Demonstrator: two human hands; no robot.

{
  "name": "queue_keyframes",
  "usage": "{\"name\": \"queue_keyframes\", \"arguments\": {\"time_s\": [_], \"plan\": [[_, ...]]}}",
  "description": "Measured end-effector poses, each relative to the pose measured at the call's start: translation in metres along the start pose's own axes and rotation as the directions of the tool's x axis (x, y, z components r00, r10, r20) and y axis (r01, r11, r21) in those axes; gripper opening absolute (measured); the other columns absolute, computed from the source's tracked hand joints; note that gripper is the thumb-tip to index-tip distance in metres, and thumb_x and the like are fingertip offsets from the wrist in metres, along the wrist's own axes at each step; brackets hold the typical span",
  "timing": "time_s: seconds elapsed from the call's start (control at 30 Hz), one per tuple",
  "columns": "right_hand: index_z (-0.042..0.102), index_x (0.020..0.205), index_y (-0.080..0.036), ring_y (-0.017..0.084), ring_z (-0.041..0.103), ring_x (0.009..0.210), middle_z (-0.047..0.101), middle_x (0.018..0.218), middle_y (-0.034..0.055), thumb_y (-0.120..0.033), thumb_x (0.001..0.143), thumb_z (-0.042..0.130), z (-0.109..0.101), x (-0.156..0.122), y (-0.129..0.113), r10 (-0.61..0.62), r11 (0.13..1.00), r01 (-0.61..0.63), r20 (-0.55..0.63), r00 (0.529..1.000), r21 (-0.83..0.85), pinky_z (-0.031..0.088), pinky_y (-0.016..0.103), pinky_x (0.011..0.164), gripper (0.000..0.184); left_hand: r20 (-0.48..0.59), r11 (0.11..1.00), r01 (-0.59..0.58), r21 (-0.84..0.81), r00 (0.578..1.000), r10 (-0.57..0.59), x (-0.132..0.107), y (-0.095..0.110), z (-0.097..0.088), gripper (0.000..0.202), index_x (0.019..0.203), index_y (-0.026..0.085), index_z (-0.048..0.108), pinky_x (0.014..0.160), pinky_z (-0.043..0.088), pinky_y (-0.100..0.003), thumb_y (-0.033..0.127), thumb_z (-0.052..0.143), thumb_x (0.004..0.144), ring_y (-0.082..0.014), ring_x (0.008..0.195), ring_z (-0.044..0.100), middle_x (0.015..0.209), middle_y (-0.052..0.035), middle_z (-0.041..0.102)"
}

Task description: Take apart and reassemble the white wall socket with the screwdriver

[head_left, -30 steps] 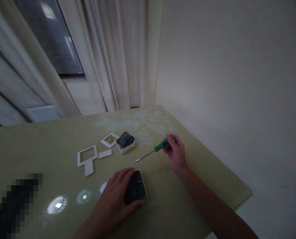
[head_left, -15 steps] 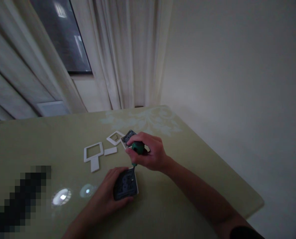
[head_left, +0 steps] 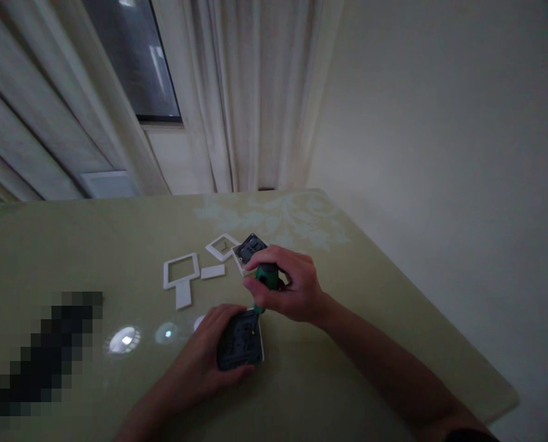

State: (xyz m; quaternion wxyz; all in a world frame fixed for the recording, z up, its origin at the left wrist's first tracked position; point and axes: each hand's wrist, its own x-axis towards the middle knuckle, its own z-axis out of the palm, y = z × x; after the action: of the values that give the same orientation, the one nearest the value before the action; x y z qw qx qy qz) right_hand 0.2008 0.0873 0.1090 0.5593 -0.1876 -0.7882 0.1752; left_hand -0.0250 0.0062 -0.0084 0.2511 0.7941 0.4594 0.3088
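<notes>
Head view: gripping green screwdriver [head_left: 267, 277] in right hand [head_left: 291, 283], over far right corner of black switch module [head_left: 239, 341], clasped by left hand [head_left: 206, 345], apparently against tabletop [head_left: 311, 393]. Hold screwdriver upright; press squarely; brace module firmly.

The dark module [head_left: 239, 344] looks plastic — the tabletop [head_left: 117, 258], glossy.

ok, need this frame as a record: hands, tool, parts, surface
left hand: around left side of a dark-faced box
right hand: grips green screwdriver
tool angle: pointing down at the box's far right corner; tip contact unclear
past right hand: second box, partly hidden
loose parts: two white frames, two white strips
surface: pale green table
</notes>
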Motion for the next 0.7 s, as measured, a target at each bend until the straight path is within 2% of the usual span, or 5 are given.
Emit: {"name": "queue_keyframes", "arguments": {"time_s": [0.13, 0.3, 0.5, 0.7], "plan": [[0.072, 0.104, -0.024, 0.014, 0.074, 0.078, 0.08, 0.092, 0.0019, -0.029, 0.096, 0.078, 0.0017, -0.0018, -0.0005, 0.008, 1.0, -0.008, 0.025, 1.0, -0.015, 0.06, 0.026, 0.077, 0.011, 0.019, 1.0, 0.002, -0.003, 1.0, -0.002, 0.0025, 0.005, -0.0026, 0.08, 0.149, 0.033, 0.055, 0.107, 0.06, -0.052, 0.029, 0.085, 0.075, -0.0377, 0.131, 0.067, 0.144, -0.0095, 0.069], [0.071, 0.103, -0.024, 0.014, 0.072, 0.074, 0.078, 0.088, 0.0011, -0.028, 0.097, 0.077, 0.0028, -0.0035, 0.0, -0.03, 0.999, 0.031, 0.05, 0.998, -0.015, 0.059, 0.024, 0.072, 0.01, 0.01, 1.0, -0.016, -0.003, 1.0, 0.016, 0.0001, 0.0003, -0.0007, 0.083, 0.152, 0.034, 0.048, 0.113, 0.056, -0.055, 0.032, 0.086, 0.079, -0.0372, 0.138, 0.063, 0.15, -0.0107, 0.065], [0.073, 0.105, -0.025, 0.013, 0.072, 0.075, 0.079, 0.093, 0.0016, -0.026, 0.095, 0.078, -0.0039, -0.0009, -0.0013, 0.008, 1.0, -0.008, -0.003, 1.0, 0.006, 0.059, 0.024, 0.073, 0.012, 0.027, 1.0, -0.008, -0.017, 1.0, 0.008, -0.0004, 0.0007, -0.001, 0.083, 0.153, 0.035, 0.046, 0.115, 0.055, -0.055, 0.033, 0.087, 0.081, -0.0361, 0.136, 0.065, 0.149, -0.0092, 0.065], [0.072, 0.104, -0.024, 0.013, 0.073, 0.076, 0.079, 0.09, 0.0014, -0.026, 0.095, 0.078, -0.0009, -0.002, 0.0004, -0.006, 1.0, 0.006, 0.018, 1.0, -0.013, 0.059, 0.024, 0.075, 0.01, 0.02, 1.0, -0.013, -0.007, 1.0, 0.013, -0.0004, 0.0005, -0.0007, 0.083, 0.153, 0.034, 0.047, 0.114, 0.055, -0.054, 0.031, 0.086, 0.08, -0.0369, 0.137, 0.064, 0.15, -0.0097, 0.065]]}}
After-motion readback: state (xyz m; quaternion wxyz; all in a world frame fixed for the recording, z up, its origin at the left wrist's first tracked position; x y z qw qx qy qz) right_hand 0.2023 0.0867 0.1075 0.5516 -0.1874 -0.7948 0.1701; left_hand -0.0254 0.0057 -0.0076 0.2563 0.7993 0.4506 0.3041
